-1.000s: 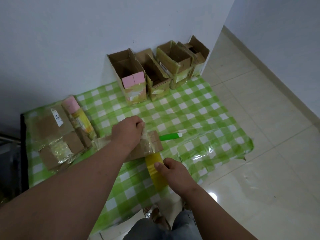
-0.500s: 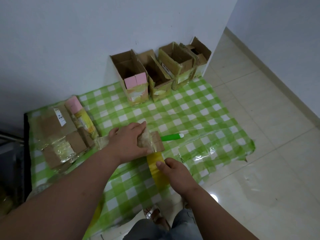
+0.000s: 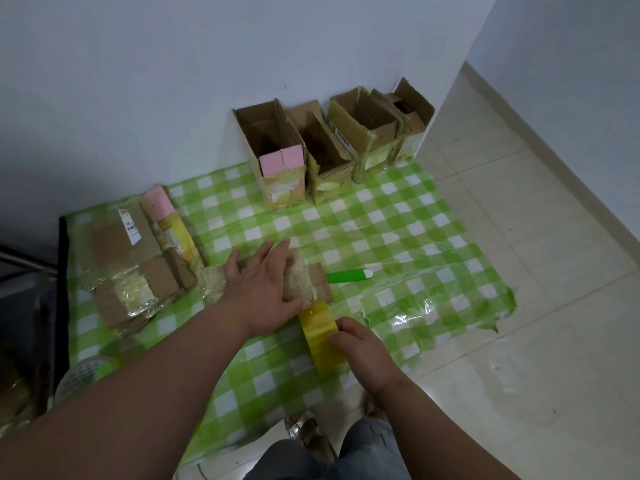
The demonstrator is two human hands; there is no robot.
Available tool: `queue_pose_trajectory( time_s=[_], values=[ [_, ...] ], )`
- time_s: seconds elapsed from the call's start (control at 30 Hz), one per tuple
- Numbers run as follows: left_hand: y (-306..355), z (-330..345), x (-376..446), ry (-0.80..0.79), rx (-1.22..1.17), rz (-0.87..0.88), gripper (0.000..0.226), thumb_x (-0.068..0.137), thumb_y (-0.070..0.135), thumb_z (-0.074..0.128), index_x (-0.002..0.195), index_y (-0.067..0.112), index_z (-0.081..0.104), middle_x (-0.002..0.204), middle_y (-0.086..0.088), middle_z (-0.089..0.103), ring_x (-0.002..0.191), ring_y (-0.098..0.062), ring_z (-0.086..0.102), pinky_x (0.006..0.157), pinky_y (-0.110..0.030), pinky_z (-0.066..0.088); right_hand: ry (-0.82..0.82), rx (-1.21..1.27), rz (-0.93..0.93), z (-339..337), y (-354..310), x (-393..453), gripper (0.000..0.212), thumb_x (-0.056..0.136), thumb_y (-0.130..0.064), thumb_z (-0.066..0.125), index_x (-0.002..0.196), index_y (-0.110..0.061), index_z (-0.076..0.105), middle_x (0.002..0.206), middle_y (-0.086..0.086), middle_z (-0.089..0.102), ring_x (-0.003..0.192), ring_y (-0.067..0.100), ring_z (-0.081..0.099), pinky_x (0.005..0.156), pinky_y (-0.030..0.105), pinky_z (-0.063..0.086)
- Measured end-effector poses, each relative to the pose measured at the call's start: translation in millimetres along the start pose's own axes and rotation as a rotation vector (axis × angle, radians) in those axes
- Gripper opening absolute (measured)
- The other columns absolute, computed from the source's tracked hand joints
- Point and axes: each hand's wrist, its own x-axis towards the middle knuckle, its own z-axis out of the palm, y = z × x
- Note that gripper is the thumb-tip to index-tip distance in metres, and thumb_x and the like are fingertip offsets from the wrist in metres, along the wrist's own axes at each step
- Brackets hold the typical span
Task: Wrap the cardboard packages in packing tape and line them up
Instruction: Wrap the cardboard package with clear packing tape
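Observation:
A flat cardboard package (image 3: 320, 284), partly covered in clear tape, lies on the green checked cloth (image 3: 381, 233). My left hand (image 3: 261, 289) presses flat on it, fingers straight and spread. A yellow tape roll (image 3: 320, 336) stands at the package's near edge, its strip running up onto the cardboard. My right hand (image 3: 362, 353) grips the roll from the near right side. Wrapped cardboard packages (image 3: 138, 268) lie in a group at the left of the cloth.
Several open cardboard boxes (image 3: 332, 150) stand in a row against the white wall. A green-handled tool (image 3: 348, 276) lies just right of the package. A second tape roll (image 3: 86, 370) sits at the near left. Tiled floor lies to the right; my knees are below.
My left hand has gone from a curled grip on the package to lying flat on it with fingers spread. The right hand and roll stayed close to the package's near edge.

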Motion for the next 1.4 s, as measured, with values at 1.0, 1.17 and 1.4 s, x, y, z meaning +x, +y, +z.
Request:
queue_pose_trajectory(
  time_s=[1.0, 1.17, 1.4],
  values=[
    [9, 9, -12, 0.083, 0.116, -0.069, 0.075, 0.092, 0.061, 0.042, 0.155, 0.036, 0.01, 0.162, 0.015, 0.003, 0.146, -0.016, 0.004, 0.113, -0.046, 0.004, 0.07, -0.436, -0.036, 4, 4, -2, 0.049, 0.097, -0.059, 0.041, 0.066, -0.021, 0.04, 0.064, -0.007, 0.044, 0.063, 0.011, 0.042, 0.062, 0.029, 0.034],
    [25, 12, -19, 0.195, 0.177, -0.241, 0.073, 0.088, 0.064, 0.047, 0.152, 0.039, 0.021, 0.124, -0.003, 0.041, 0.116, -0.025, 0.036, 0.094, -0.04, 0.031, -0.061, -0.285, -0.055, -2, 1, -4, 0.04, 0.101, -0.036, 0.049, 0.064, -0.024, 0.045, 0.066, -0.007, 0.047, 0.066, 0.011, 0.046, 0.068, 0.031, 0.037],
    [53, 15, -36, 0.458, -0.247, -0.511, 0.041, 0.073, 0.032, 0.081, 0.089, 0.02, 0.046, 0.073, 0.007, 0.049, 0.08, -0.027, 0.053, 0.065, -0.033, 0.036, -0.261, -0.333, -0.005, -14, -17, 5, 0.028, 0.095, -0.028, 0.059, 0.068, -0.022, 0.059, 0.08, 0.007, 0.069, 0.076, 0.019, 0.067, 0.075, 0.033, 0.053]
  ],
)
